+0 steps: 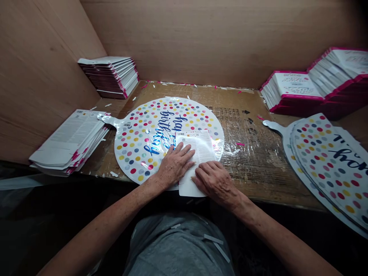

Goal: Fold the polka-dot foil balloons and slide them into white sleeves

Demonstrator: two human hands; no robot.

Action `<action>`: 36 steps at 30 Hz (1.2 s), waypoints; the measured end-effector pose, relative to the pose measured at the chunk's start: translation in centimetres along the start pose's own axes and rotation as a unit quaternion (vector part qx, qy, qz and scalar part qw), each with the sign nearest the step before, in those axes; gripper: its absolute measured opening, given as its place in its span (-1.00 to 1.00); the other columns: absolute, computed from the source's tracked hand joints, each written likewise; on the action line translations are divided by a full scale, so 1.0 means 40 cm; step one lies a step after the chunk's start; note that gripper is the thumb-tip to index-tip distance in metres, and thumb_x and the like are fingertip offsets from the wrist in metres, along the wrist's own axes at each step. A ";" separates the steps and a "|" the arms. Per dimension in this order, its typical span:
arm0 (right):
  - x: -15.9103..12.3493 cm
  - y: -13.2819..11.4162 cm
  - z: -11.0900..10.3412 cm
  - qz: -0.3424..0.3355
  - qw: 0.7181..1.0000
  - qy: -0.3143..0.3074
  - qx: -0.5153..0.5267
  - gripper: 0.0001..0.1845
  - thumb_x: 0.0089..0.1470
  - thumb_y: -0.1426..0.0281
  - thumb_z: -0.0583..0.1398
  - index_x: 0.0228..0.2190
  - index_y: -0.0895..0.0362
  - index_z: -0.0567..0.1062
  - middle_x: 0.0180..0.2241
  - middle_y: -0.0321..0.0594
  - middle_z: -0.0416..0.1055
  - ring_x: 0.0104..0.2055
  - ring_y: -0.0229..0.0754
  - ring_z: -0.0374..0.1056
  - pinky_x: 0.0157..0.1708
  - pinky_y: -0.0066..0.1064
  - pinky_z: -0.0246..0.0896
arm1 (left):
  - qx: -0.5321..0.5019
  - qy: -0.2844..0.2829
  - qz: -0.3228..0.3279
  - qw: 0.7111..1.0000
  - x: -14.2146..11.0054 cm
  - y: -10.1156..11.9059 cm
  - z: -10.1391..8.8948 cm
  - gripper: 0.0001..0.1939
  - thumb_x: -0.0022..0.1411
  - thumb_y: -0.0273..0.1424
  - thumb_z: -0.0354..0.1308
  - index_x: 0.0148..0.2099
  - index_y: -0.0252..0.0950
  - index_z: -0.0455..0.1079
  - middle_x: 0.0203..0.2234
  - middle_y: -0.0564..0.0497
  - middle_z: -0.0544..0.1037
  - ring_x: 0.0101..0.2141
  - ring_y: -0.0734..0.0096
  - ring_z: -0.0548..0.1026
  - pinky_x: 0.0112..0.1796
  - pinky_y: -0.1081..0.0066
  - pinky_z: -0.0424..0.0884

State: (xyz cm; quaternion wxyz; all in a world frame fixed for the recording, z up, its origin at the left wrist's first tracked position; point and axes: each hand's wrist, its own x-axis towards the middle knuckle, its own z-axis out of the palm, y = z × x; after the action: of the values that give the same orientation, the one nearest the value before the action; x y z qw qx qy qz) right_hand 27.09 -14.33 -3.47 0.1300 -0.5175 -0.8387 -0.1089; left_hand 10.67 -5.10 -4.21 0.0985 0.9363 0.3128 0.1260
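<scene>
A round foil balloon (138,143) with coloured dots and blue "happy birthday" lettering lies flat in front of me, its tail pointing left. On its near right part rests a white printed card packet (201,147), whose lower end overhangs the table edge. My left hand (176,165) lies on the packet's left side, fingers stretched out and a little apart. At the packet's right edge, my right hand (215,180) has its fingers curled and its thumb pressed in against the packet. Whatever is under the right fingers is hidden.
Folded packets stand in a stack (110,76) at back left, with another pile (61,142) nearer. More pink-edged packets (299,90) line the back right. Several dotted foil balloons (322,161) overlap at right. Paper scraps litter the cardboard-covered table (247,153); wooden panels (201,42) enclose it.
</scene>
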 end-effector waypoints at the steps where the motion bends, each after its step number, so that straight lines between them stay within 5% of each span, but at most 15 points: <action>1: 0.007 0.002 0.001 0.000 1.000 -0.008 -0.008 -0.75 0.26 0.32 0.12 -0.40 0.17 0.48 -0.40 -0.12 0.44 -0.32 -0.08 0.30 -0.24 -0.24 0.13 | 0.000 0.001 0.004 1.000 0.000 0.001 0.000 -0.61 0.42 -0.29 -0.05 0.20 -0.26 0.34 0.20 -0.18 0.38 0.26 -0.04 0.21 0.18 -0.10 0.15; 7: -0.095 0.024 -0.067 0.001 0.993 -0.087 0.073 -0.65 0.32 0.22 0.06 -0.45 0.11 0.43 -0.54 -0.26 0.39 -0.56 -0.23 0.25 -0.52 -0.34 0.01 | 0.000 -0.003 0.009 1.000 0.013 0.006 -0.007 -0.62 0.42 -0.27 -0.03 0.18 -0.25 0.35 0.19 -0.19 0.38 0.27 -0.04 0.21 0.18 -0.16 0.13; 9: -0.150 0.025 -0.090 0.013 0.992 -0.060 0.107 -0.62 0.29 0.13 0.09 -0.44 0.10 0.44 -0.57 -0.31 0.39 -0.59 -0.27 0.25 -0.54 -0.37 0.04 | -0.007 -0.006 0.012 1.000 0.021 0.005 -0.007 -0.63 0.41 -0.28 -0.01 0.18 -0.25 0.35 0.19 -0.20 0.39 0.27 -0.06 0.21 0.18 -0.19 0.13; 12: -0.188 0.015 -0.082 0.015 0.996 0.033 0.082 -0.64 0.21 0.10 0.18 -0.19 0.15 0.52 -0.25 -0.06 0.55 -0.25 -0.11 0.46 -0.27 -0.30 0.32 | -0.029 0.020 0.008 0.999 0.017 0.006 -0.007 -0.64 0.37 -0.30 0.05 0.16 -0.30 0.35 0.20 -0.25 0.37 0.26 -0.08 0.23 0.17 -0.18 0.15; 15: -0.176 -0.001 -0.036 -0.013 0.996 0.075 0.050 -0.66 0.24 0.29 0.19 0.01 0.14 0.47 0.02 0.01 0.48 0.07 -0.01 0.37 0.02 -0.15 0.30 | -0.071 0.097 0.022 0.993 -0.025 0.013 -0.013 -0.76 0.38 -0.37 0.03 -0.01 -0.32 0.45 0.14 -0.23 0.43 0.26 0.04 0.26 0.21 -0.02 0.19; 18: -0.158 -0.010 -0.004 -0.018 0.994 0.090 0.053 -0.72 0.26 0.38 0.17 -0.01 0.12 0.50 0.01 -0.06 0.50 0.06 -0.05 0.38 0.02 -0.17 0.31 | -0.118 0.085 0.092 0.985 -0.095 0.015 -0.025 -0.73 0.30 -0.18 0.15 -0.15 -0.27 0.50 0.10 -0.19 0.48 0.25 0.02 0.27 0.22 0.00 0.19; 21: -0.143 -0.010 -0.007 -0.002 0.991 0.098 0.094 -0.77 0.28 0.38 0.14 -0.08 0.11 0.53 -0.05 -0.09 0.54 -0.01 -0.08 0.41 -0.03 -0.20 0.31 | -0.147 0.036 0.115 0.982 -0.147 0.015 -0.028 -0.46 0.08 0.03 0.28 -0.05 -0.26 0.50 0.17 -0.25 0.41 0.26 -0.09 0.24 0.20 -0.07 0.23; 25: -0.100 0.000 -0.029 0.162 0.959 0.076 0.218 -0.76 0.28 0.32 0.14 -0.37 0.11 0.55 -0.35 -0.19 0.55 -0.30 -0.18 0.44 -0.27 -0.36 0.31 | -0.178 0.075 0.021 0.981 -0.141 0.035 -0.013 -0.76 0.31 -0.24 0.15 -0.21 -0.25 0.58 0.12 -0.17 0.47 0.30 -0.02 0.16 0.21 -0.04 0.24; 29: -0.057 0.018 -0.035 0.302 0.907 0.021 0.292 -0.75 0.16 0.23 0.25 -0.48 0.11 0.50 -0.48 -0.29 0.48 -0.46 -0.24 0.39 -0.45 -0.43 0.21 | -0.191 0.114 -0.147 0.964 -0.106 0.060 -0.003 -0.75 0.22 -0.26 0.24 -0.44 -0.29 0.55 0.06 -0.18 0.51 0.26 -0.11 0.23 0.19 -0.09 0.26; 32: -0.056 0.027 -0.032 0.273 0.913 0.018 0.302 -0.76 0.19 0.25 0.23 -0.45 0.12 0.49 -0.45 -0.27 0.48 -0.44 -0.24 0.39 -0.42 -0.44 0.20 | -0.202 0.101 -0.164 0.960 -0.105 0.058 -0.009 -0.80 0.18 -0.25 0.28 -0.36 -0.28 0.58 0.14 -0.18 0.45 0.27 -0.10 0.21 0.19 -0.10 0.25; 36: -0.087 0.022 -0.024 0.140 0.957 0.085 0.237 -0.78 0.27 0.31 0.15 -0.38 0.13 0.50 -0.35 -0.19 0.52 -0.32 -0.20 0.40 -0.28 -0.40 0.21 | -0.195 0.093 -0.065 0.974 -0.133 0.048 -0.017 -0.88 0.23 -0.34 0.24 -0.29 -0.23 0.59 0.20 -0.16 0.38 0.31 -0.04 0.13 0.21 -0.06 0.24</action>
State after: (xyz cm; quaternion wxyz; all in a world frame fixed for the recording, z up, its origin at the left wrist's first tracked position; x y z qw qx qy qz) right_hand 29.47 -17.17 -3.69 0.3338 -0.5730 -0.7453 0.0691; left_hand 7.44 -9.79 -4.00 0.2579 0.8610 0.3500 0.2641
